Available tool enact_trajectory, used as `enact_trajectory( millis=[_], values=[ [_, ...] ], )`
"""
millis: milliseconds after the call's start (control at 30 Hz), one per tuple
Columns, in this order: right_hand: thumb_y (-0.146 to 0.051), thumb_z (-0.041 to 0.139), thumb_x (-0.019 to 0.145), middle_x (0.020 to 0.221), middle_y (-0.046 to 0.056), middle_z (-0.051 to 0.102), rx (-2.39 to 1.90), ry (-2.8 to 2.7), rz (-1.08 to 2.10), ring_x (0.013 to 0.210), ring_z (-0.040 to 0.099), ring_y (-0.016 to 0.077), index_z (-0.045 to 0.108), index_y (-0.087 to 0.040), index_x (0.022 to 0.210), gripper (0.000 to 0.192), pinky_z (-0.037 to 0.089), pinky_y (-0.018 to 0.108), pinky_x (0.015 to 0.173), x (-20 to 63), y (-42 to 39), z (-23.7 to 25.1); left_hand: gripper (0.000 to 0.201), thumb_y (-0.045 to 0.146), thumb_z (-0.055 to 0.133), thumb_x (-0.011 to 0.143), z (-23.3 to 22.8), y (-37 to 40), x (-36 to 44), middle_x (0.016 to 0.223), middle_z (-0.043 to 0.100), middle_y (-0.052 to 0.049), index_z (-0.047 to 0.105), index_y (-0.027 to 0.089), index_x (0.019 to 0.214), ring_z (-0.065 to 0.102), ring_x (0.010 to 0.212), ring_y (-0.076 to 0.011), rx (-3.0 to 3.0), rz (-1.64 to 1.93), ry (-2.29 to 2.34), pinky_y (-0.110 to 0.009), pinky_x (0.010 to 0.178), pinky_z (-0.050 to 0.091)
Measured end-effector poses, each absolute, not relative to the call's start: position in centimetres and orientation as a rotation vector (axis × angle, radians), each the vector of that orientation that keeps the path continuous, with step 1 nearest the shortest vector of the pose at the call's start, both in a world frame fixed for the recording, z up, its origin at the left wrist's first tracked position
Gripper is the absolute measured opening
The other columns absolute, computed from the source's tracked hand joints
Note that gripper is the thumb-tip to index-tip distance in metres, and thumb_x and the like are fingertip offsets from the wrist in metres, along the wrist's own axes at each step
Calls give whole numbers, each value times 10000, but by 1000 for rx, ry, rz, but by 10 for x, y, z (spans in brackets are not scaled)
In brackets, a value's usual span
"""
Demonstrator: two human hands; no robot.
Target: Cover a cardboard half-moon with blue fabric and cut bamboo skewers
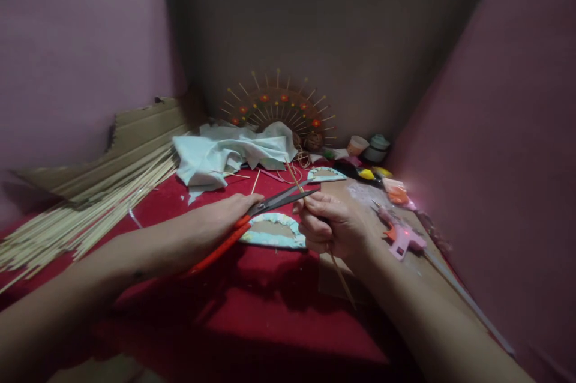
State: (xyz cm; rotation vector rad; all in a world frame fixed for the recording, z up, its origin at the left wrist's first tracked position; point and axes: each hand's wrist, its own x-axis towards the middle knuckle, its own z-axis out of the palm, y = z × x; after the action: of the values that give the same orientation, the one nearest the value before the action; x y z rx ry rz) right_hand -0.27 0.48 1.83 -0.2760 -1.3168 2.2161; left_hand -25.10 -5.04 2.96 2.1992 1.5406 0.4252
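In my left hand (227, 213) is a pair of scissors (220, 251) with orange-red handles; its dark blades are spread apart and point right. My right hand (330, 224) is closed around a thin wooden stick (342, 282), whose upper end passes between or beside the blades; I cannot tell which. The stick's lower end slants down past my palm. Below the blades, a half-round cardboard piece edged in light blue fabric (274, 240) lies on the red cloth (252, 305). A similar smaller-looking piece (326, 175) lies farther back.
Many pale sticks (112, 209) lie at the left by torn cardboard (148, 131). Crumpled light blue fabric (238, 149) is at the back, before a half-round stick decoration (279, 101). A pink glue gun (405, 240) rests on cardboard at the right, near small packets (396, 191).
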Motion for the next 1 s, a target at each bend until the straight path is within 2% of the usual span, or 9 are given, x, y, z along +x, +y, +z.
enact_trajectory(
  millis=[133,267,400,500,633,767,867,1000],
  values=[
    [-295,547,879,423,-106,310,-258,-1332,2219,372,157,56,631,-166,865,154,254,140,324,-2,3,19,469,411,341,963,31,-50,-250,1454,438,12,325,372,1430,453,1269,-225,2172,440,1415,-331,1061,370],
    [-314,525,893,425,-113,287,-263,-1358,2243,371,143,54,626,-164,889,181,245,144,331,-3,-1,19,452,428,323,969,37,-50,-244,1454,443,2,367,352,1413,443,1273,-237,2160,462,1356,-347,1068,354],
    [-323,541,883,425,-114,281,-253,-1360,2272,371,138,51,629,-161,879,185,241,144,330,-4,-2,18,427,423,330,973,48,-49,-238,1446,455,30,397,366,1391,449,1271,-216,2168,448,1356,-310,1054,356],
    [-311,555,871,418,-114,279,-253,-1336,2283,367,136,51,628,-170,860,159,239,139,322,-4,-2,21,421,403,340,969,54,-48,-233,1404,504,16,424,353,1379,494,1217,-229,2193,428,1345,-324,1018,382],
    [-316,572,854,407,-116,267,-286,-1329,2255,363,136,53,617,-181,821,146,240,137,315,-3,-2,24,390,351,330,953,60,-48,-228,1272,601,-33,514,292,1291,571,1069,-253,2203,412,1397,-360,920,436],
    [-337,594,834,404,-117,271,-317,-1327,2237,358,140,52,615,-179,813,161,235,140,311,-4,-2,24,303,283,376,901,64,-49,-226,1003,667,-32,552,253,1146,598,861,-213,2374,315,1376,-315,767,452],
    [-336,593,834,402,-116,271,-339,-1287,2225,363,131,54,612,-179,801,161,220,142,310,-5,-2,23,189,230,460,809,62,-46,-226,823,638,-34,541,208,979,562,693,-184,2475,207,1419,-278,601,404],
    [-306,594,829,413,-113,284,-364,-1214,2237,374,121,51,609,-173,799,137,197,142,314,-6,1,20,66,202,469,754,56,-37,-226,667,569,-19,471,207,819,493,557,-157,2501,161,1475,-274,500,318]
  ],
)
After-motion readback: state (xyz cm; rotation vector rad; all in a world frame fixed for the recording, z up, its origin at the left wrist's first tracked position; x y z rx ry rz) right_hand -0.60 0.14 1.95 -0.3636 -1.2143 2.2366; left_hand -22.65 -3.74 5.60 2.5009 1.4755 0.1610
